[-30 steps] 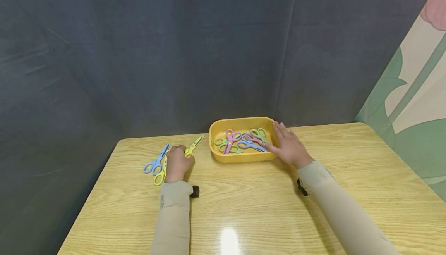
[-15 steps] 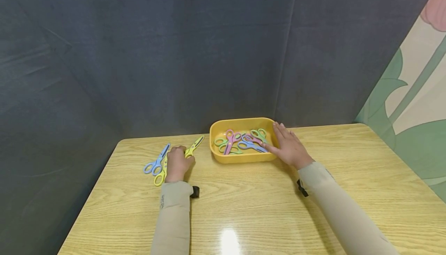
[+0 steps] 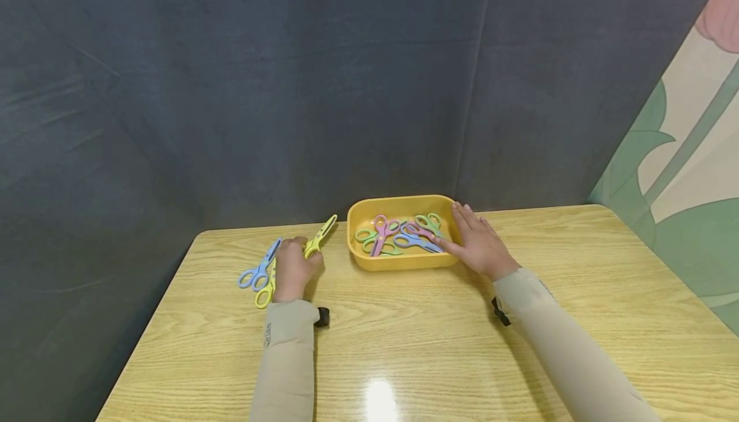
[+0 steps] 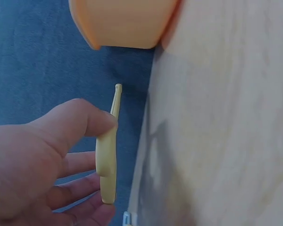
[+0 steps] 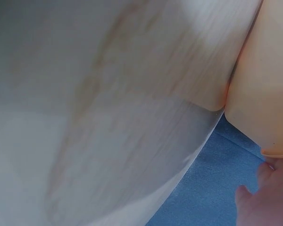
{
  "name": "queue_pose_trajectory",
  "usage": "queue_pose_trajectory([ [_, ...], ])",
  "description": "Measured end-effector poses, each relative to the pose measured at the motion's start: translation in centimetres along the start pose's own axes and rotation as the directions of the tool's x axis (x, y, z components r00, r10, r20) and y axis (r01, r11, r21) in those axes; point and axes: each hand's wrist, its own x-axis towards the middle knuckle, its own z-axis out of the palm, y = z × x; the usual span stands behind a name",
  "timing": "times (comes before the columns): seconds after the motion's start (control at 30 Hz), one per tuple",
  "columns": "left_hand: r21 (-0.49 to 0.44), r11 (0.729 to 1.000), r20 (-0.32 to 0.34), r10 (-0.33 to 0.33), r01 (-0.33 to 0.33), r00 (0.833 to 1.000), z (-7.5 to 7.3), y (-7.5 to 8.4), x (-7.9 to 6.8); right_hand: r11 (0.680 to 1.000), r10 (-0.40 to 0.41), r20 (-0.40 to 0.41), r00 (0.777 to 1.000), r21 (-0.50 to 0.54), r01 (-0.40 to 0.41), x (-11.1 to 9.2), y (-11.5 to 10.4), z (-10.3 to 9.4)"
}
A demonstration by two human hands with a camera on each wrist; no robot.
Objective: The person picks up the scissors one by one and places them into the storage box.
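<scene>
In the head view my left hand (image 3: 293, 270) pinches a pair of yellow scissors (image 3: 319, 238), blades toward the back. The left wrist view has the thumb on these yellow scissors (image 4: 106, 155), seen edge-on and raised off the tabletop. Just left of that hand lie blue scissors (image 3: 262, 267) and a second yellow pair (image 3: 265, 295), partly hidden by the hand. My right hand (image 3: 482, 244) rests on the right end of a yellow tray (image 3: 404, 261), fingers straight, thumb over its rim. Inside lie pink scissors (image 3: 382, 235), blue scissors (image 3: 414, 239), green scissors (image 3: 430, 222) and others, overlapping.
The wooden table (image 3: 369, 332) reaches back to a dark curtain (image 3: 346, 88). A painted wall (image 3: 687, 172) stands at the right. The tray sits near the table's back edge.
The yellow scissors in my left hand have tilted up, their blade tips rising a little off the table. My right hand and the tray have stayed put.
</scene>
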Motion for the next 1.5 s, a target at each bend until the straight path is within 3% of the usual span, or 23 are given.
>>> queue_pose_trajectory([
  [0.37,-0.044,0.999,-0.027,-0.012,0.011,1.0,-0.6,1.2,0.4,1.0,-0.002,-0.001,1.0,0.004,0.002,0.0,0.1,0.0],
  [0.8,-0.082,0.993,-0.103,0.071,-0.08,0.992,-0.8,3.3,0.5,1.0,0.002,0.005,1.0,0.005,-0.002,0.1,-0.1,0.0],
  [1.2,-0.135,0.99,-0.011,0.032,-0.033,0.999,-0.6,5.0,0.3,1.0,0.002,0.003,1.0,0.006,-0.002,0.1,-0.1,0.1],
  [1.5,-0.131,0.988,-0.004,0.08,-0.08,0.997,0.2,5.9,0.2,1.0,0.005,-0.001,1.0,0.009,-0.005,0.0,0.0,0.0],
])
